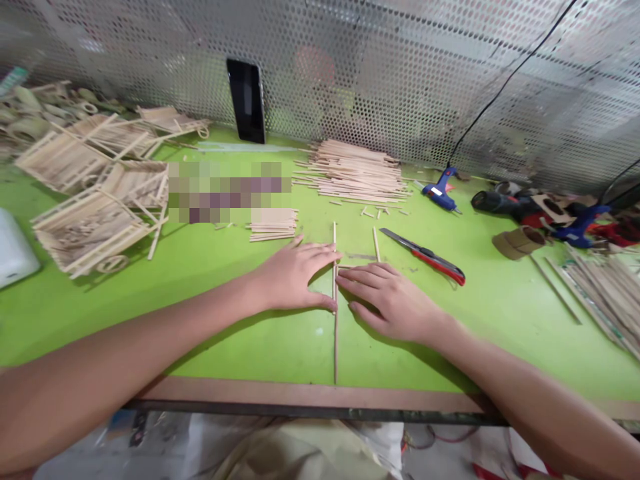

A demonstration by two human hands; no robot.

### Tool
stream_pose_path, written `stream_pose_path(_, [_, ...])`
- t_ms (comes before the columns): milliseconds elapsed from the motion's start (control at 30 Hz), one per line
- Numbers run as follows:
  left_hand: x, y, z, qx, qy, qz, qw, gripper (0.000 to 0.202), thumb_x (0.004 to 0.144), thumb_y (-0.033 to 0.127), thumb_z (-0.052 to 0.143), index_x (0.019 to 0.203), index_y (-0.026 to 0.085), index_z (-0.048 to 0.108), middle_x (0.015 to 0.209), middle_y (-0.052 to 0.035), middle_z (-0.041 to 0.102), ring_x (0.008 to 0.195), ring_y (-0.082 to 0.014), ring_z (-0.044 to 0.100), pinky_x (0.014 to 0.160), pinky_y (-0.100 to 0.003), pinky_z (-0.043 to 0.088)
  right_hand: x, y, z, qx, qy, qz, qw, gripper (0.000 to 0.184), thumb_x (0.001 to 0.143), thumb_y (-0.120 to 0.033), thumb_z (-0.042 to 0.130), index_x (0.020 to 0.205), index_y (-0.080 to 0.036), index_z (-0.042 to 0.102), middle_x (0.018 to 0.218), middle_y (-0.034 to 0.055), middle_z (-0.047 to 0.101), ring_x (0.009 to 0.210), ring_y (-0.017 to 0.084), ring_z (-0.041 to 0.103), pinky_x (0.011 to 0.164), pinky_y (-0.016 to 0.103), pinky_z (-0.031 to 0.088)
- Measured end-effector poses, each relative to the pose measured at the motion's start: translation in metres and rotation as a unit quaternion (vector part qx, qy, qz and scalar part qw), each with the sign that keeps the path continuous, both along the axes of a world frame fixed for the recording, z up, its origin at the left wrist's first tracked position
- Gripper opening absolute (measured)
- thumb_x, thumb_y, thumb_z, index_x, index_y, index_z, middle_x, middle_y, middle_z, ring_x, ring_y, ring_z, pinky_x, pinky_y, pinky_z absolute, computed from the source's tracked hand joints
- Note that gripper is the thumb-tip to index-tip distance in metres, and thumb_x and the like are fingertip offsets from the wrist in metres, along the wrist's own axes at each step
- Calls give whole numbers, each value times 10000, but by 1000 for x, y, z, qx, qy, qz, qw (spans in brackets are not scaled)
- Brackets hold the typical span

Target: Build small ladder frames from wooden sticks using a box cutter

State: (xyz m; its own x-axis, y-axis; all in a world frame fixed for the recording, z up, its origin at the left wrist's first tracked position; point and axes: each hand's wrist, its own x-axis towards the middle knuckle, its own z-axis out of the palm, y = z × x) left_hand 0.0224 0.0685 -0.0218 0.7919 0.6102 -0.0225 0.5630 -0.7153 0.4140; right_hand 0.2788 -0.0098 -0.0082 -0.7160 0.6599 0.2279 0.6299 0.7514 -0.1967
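A long thin wooden stick [335, 347] lies on the green table [250, 333], running from the front edge away from me. My left hand [293, 275] rests flat on the table just left of it, fingers stretched out and touching the stick. My right hand [387, 298] lies flat on the other side, fingertips at the stick and at a short stick piece [345, 267] beside it. Another short stick [376, 244] lies just beyond my right hand. Neither hand grips anything.
A red and black utility knife [427, 256] lies right of my hands. A pile of sticks [355, 173], a small stack [273, 225], a blue glue gun [440, 190], stick-built carts [95, 200], a phone [246, 100] and a perforated metal wall [400, 67] are behind.
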Motion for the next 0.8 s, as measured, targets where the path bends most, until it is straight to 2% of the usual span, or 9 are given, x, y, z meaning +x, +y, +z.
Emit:
stream_pose_path(233, [-2, -3, 3, 6, -32, -15, 999, 993, 846, 887, 697, 1559, 202, 611, 1575, -168, 644, 1496, -372, 579, 1366, -644, 235, -3, -7, 1, 23, 13, 27, 999, 348, 1124, -270, 489, 1338, -159, 739, 1367, 113, 777, 1157, 280, 739, 1055, 496, 582])
stream_pose_path(300, [-2, -3, 1, 8, -36, -13, 999, 980, 852, 890, 687, 1551, 207, 620, 1590, -165, 630, 1495, -384, 575, 1362, -647, 248, -3, -7, 1, 24, 13, 26, 999, 343, 1122, -273, 495, 1336, -166, 741, 1356, 114, 779, 1146, 277, 737, 1049, 491, 580])
stream_pose_path(467, [-1, -3, -4, -6, -22, -3, 1000, 1033, 855, 916, 651, 1618, 227, 548, 1721, -163, 475, 1577, -400, 477, 1369, -635, 244, -2, -7, 3, 14, 9, 23, 1000, 338, 1116, -281, 512, 1335, -167, 744, 1339, 117, 778, 1129, 282, 729, 1023, 482, 583])
stream_pose_path(800, [0, -3, -2, -23, -16, -7, 1000, 1025, 878, 893, 651, 1628, 204, 537, 1709, -174, 487, 1585, -408, 460, 1372, -668, 198, -2, -7, 3, -4, 6, 20, 1000, 355, 1118, -287, 501, 1354, -160, 734, 1371, 127, 761, 1160, 290, 715, 1041, 487, 574])
